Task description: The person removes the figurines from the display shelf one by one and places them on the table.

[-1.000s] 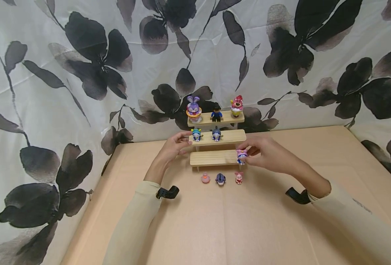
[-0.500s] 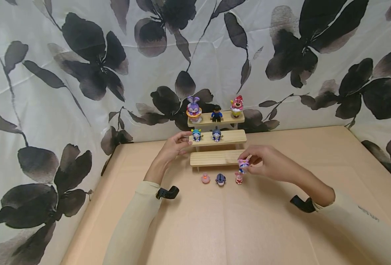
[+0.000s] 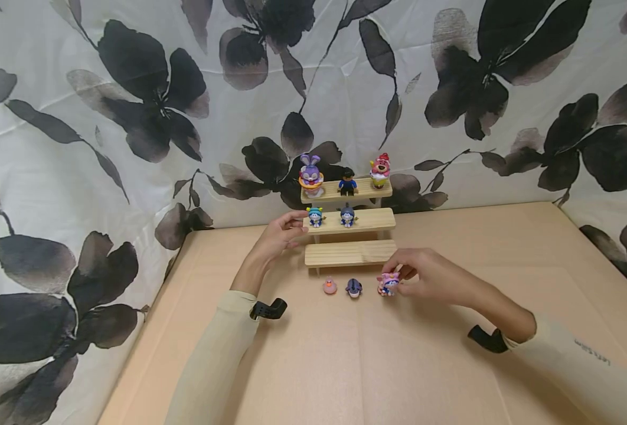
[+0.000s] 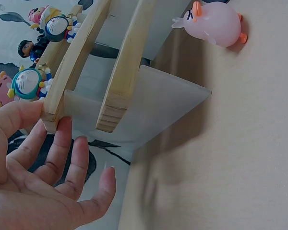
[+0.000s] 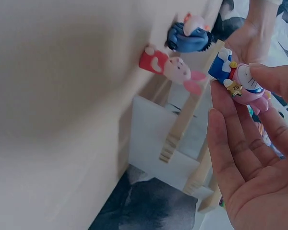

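Note:
My right hand (image 3: 425,274) pinches a small cat figurine (image 5: 245,79) with a pink hood and blue body between thumb and fingers. It overlaps a pink piglet figurine (image 5: 177,69) in the head view; the right wrist view shows the two apart. At the left, my left hand (image 3: 277,239) grips the end of the middle board of a three-tier wooden display shelf (image 3: 348,254), thumb above and fingertips below. Near that thumb stands a teal-hooded cat figurine (image 4: 29,82), with a dark-hooded one (image 3: 348,216) beside it.
In front of the shelf stand a pink duck (image 3: 329,287) and a blue donkey figurine (image 3: 353,288). The top board holds a purple rabbit (image 3: 310,174), a dark-haired toy figure (image 3: 348,183) and a pink bear (image 3: 380,170). A floral cloth (image 3: 345,88) hangs behind.
The right hand has brought the pink-hooded cat figurine from the right end of the lowest board down and forward, in front of the shelf. The left hand has stayed in place.

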`<state>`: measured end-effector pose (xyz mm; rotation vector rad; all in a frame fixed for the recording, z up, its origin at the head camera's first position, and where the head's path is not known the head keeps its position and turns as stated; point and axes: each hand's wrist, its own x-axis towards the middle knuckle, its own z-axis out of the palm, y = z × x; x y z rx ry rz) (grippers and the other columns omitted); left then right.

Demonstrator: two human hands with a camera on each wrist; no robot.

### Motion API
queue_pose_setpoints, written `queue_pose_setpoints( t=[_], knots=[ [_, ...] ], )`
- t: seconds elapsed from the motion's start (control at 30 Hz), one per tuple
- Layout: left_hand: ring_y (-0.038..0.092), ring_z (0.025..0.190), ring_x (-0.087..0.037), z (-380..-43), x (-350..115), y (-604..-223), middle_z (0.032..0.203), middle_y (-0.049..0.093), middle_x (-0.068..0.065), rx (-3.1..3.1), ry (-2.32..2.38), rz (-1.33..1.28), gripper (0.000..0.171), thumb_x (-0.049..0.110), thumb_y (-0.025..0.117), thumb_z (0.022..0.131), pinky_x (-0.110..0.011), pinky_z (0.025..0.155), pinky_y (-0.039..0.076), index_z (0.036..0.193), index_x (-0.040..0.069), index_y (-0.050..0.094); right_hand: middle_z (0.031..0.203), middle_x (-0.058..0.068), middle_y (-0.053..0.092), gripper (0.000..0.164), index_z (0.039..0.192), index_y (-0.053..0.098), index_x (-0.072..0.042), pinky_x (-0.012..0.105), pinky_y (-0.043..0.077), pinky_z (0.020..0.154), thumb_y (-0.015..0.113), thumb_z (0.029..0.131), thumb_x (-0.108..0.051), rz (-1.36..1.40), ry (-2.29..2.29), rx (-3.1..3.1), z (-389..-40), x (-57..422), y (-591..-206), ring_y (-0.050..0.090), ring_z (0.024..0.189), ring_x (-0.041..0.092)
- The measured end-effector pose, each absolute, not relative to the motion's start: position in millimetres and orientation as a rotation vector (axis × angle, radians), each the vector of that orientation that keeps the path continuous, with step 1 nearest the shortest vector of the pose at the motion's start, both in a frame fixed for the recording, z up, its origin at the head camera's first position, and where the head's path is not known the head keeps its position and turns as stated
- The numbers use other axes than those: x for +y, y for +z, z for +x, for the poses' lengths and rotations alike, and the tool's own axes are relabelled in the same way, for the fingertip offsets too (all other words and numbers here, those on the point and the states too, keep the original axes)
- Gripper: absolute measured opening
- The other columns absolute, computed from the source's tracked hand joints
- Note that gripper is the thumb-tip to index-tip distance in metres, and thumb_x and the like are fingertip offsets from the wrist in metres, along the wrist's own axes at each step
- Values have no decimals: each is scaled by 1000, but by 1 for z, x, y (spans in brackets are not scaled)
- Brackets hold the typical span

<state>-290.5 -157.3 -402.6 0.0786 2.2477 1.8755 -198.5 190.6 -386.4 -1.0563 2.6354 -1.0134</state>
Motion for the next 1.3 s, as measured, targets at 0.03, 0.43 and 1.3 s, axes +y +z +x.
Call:
queue_pose_setpoints(
  t=[0.03,0.43,1.3],
  knots=[
    [55,102,-16,-290,-157,-403,116,54,-3,2248,1876,78,43,15,69,97,-57,102,45,139,16,61,102,-6,69,23,106,72,-12,29,58,81,76,85,-4,-1068,-1015,2628,-198,190,-388,68,88,8],
    [53,104,-17,-289,-156,-404,119,52,-5,2251,1883,79,45,14,70,96,-59,103,42,139,16,60,104,-5,69,23,106,72,-14,25,58,78,78,85,-6,-1093,-948,2603,-190,187,-404,66,88,8],
    [54,105,-19,-281,-154,-404,119,52,-6,2264,1872,75,45,14,68,97,-59,105,43,141,17,59,102,-7,63,23,99,69,-19,25,56,75,79,83,-6,-1052,-905,2574,-177,188,-426,61,86,10]
  ],
)
